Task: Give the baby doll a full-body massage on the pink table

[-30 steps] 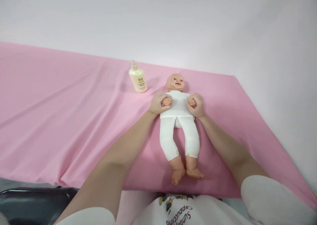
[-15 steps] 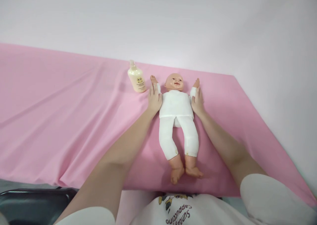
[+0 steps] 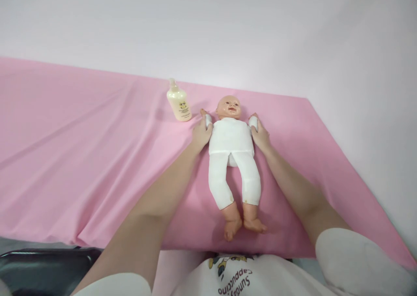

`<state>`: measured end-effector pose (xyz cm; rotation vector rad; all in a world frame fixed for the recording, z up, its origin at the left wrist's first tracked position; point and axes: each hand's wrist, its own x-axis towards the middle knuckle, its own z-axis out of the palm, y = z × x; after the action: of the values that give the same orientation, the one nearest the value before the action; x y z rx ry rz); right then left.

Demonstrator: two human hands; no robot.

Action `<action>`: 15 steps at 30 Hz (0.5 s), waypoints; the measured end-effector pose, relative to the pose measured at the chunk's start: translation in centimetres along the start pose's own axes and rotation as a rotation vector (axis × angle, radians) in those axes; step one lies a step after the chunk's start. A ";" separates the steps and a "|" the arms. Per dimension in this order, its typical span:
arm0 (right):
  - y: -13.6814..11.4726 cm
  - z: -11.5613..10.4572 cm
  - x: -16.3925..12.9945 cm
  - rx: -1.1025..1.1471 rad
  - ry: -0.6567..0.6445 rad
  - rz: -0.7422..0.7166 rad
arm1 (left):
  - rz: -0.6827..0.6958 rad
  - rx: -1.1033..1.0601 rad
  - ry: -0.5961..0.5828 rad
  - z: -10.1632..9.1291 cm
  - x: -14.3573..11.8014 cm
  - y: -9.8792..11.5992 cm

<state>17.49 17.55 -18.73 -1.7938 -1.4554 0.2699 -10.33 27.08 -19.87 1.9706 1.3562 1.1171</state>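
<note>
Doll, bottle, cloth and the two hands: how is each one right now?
doll: lying on its back, dressed in white, arms up beside its head, feet bare.
left hand: closed around the doll's arm.
right hand: closed around the doll's other arm.
bottle: standing upright, cap on, apart from the doll.
pink cloth: spread out under everything, wrinkled.

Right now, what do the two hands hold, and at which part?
The left hand and the right hand each grip one upper arm of the baby doll, which lies face up on the pink cloth.
</note>
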 end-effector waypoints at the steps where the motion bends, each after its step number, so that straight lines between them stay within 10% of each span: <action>1: 0.0 0.0 0.0 0.018 0.001 -0.004 | 0.001 -0.005 -0.001 -0.1 0.0 0.0; 15: -1.1 0.5 0.1 0.563 0.238 -0.089 | 0.049 -0.356 0.157 -0.9 -0.4 2.0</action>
<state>16.37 17.88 -18.27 -1.2562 -1.1427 0.3648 -10.18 25.88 -18.01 1.6945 1.0951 1.4501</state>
